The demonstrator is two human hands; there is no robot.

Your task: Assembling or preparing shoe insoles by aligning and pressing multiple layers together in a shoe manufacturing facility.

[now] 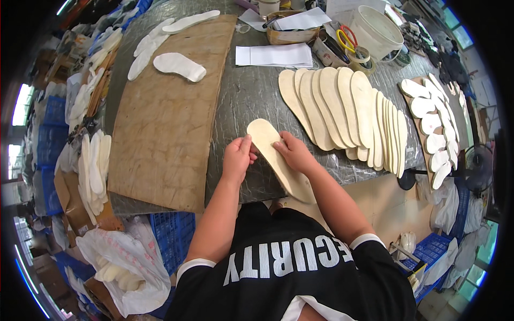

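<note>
The left hand [238,156] and right hand [296,152] pinched a cream shoe insole [271,153] by its long sides, over the near edge of the surface [245,96]. It looked light and bendy, best held there.

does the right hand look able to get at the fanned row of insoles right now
Probably yes: the fanned row of cream insoles lies close to the right hand, with nothing visible standing between them. That hand is holding another insole, though, so it would likely need freeing first.
</note>
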